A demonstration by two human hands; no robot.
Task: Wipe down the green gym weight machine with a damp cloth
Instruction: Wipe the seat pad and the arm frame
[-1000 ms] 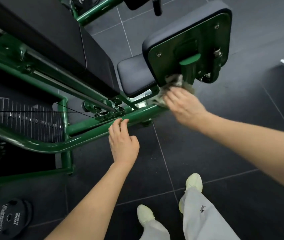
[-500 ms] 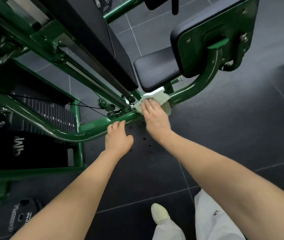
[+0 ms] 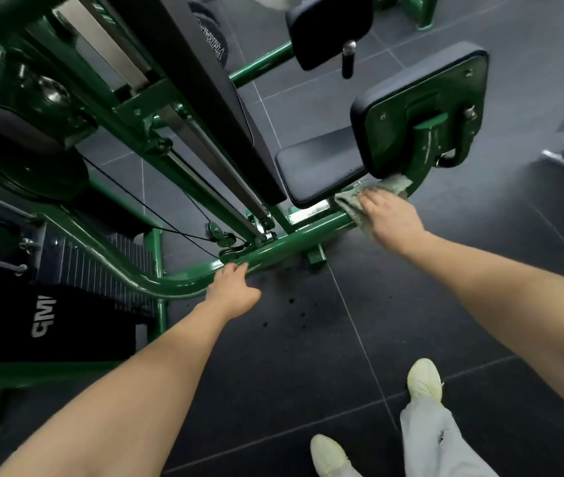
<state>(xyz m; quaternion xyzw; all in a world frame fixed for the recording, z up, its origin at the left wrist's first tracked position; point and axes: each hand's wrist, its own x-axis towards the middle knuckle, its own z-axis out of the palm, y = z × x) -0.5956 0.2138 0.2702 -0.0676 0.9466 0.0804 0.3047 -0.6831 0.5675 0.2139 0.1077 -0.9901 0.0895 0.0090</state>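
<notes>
The green weight machine (image 3: 284, 241) fills the left and top of the view, with a black seat (image 3: 318, 163) and a back pad on a green plate (image 3: 425, 108). My right hand (image 3: 392, 216) holds a pale green cloth (image 3: 351, 206) against the low green frame tube, just below the seat where the tube curves up to the back pad. Its fingers curve over the cloth, and cloth edges stick out on both sides of the hand. My left hand (image 3: 232, 287) rests with straight fingers on the same tube further left and holds nothing.
A black weight stack (image 3: 94, 266) and shroud stand at the left behind the frame. A thin cable (image 3: 156, 215) runs to a pulley near the tube. Dark floor tiles (image 3: 308, 356) show small wet spots. My pale shoes (image 3: 425, 380) stand at the lower right.
My right hand has slid the cloth to the right along the low tube, from near the pulley bracket to the bend under the seat. My left hand has stayed on the tube.
</notes>
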